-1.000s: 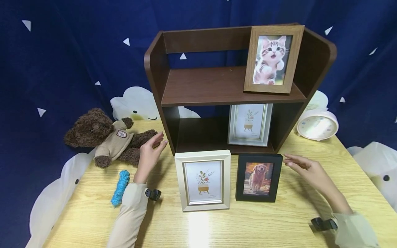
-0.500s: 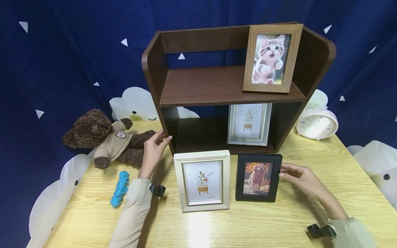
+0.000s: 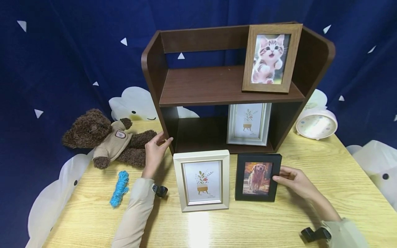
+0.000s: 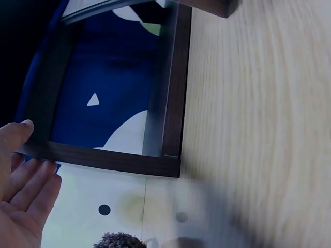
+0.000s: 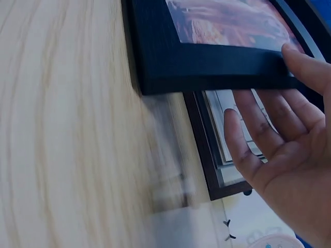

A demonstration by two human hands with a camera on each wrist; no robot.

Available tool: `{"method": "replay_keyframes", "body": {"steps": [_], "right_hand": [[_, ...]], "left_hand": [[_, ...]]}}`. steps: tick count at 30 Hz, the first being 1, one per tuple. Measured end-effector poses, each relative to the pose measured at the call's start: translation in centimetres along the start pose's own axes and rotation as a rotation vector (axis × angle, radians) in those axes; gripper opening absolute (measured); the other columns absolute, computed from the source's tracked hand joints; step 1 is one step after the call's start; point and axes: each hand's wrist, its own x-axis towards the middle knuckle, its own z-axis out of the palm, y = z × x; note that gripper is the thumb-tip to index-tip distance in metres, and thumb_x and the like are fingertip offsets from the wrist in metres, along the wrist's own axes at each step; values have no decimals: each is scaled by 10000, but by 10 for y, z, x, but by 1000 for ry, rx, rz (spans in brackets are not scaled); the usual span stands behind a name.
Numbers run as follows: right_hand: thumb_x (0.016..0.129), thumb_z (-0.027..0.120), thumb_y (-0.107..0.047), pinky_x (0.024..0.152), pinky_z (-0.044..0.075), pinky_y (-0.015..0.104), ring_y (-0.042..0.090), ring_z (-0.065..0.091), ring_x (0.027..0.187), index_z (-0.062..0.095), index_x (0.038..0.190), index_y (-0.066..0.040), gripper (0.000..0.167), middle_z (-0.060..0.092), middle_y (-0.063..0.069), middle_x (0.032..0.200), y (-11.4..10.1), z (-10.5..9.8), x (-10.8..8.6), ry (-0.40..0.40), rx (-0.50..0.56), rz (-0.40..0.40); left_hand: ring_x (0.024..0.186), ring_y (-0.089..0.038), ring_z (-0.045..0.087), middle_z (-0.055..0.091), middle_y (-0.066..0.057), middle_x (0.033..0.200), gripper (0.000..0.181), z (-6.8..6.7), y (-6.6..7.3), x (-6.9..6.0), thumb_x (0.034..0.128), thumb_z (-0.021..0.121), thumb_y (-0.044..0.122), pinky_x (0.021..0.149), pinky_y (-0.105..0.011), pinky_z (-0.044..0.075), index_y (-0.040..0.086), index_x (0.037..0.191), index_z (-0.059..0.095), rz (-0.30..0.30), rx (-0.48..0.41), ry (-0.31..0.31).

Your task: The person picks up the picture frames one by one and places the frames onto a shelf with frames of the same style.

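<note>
In the head view, my left hand (image 3: pixel 154 153) is at the lower left side panel of a dark brown two-tier shelf (image 3: pixel 198 84). The left wrist view has the thumb inside the panel (image 4: pixel 111 160) and the fingers outside, gripping its edge. My right hand (image 3: pixel 294 181) pinches the right edge of a black picture frame (image 3: pixel 239 179) with a dog photo. Its thumb lies on the front and the fingers reach behind, as the right wrist view shows. The black frame stands on the table beside a cream picture frame (image 3: pixel 183 182) holding a plant print.
A wooden frame (image 3: pixel 294 58) with a kitten photo stands on the upper tier. Below it is a white-silver frame (image 3: pixel 231 127). A teddy bear (image 3: pixel 113 146) and blue cord (image 3: pixel 119 189) lie left. A white clock (image 3: pixel 316 125) sits right on the wooden table (image 3: pixel 167 227).
My right hand has moved left from beside the black frame and now pinches its right edge. My left hand has shifted right onto the shelf's side panel. The frames stand where they were.
</note>
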Motion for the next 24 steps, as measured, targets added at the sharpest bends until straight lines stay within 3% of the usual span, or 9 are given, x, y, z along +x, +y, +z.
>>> {"method": "replay_keyframes", "body": {"steps": [5,11,18,24], "right_hand": [[903,588,19,750,503,129,2,653,856,644,1060,-346,402,678,-207,984,-1,4,1,-20,84,-7],[913,541,56,779,508,136,21,661,882,648,1078,-352,452,694,-156,1013,1,6,5,-65,219,-17],[911,486,119,776,532,176,64,675,883,663,1086,-258,452,710,-79,1006,7,10,7,-127,373,-35],[912,469,131,772,539,189,78,679,875,669,1071,-214,429,717,-45,976,6,12,8,-160,428,-55]], "left_hand": [[915,-354,685,692,-219,1030,356,2,-1,-1,839,730,103,825,-446,550,-16,1166,657,-12,-9,5],[901,-341,691,696,-218,1011,344,2,-5,-3,846,724,111,807,-439,557,-13,1161,662,-8,24,0],[922,-329,686,692,-205,1046,366,1,-5,-3,835,736,119,806,-451,550,-11,1168,660,2,53,-9],[893,-329,691,701,-212,996,337,2,-7,-3,834,734,105,790,-449,553,-28,1137,670,24,56,8]]}}
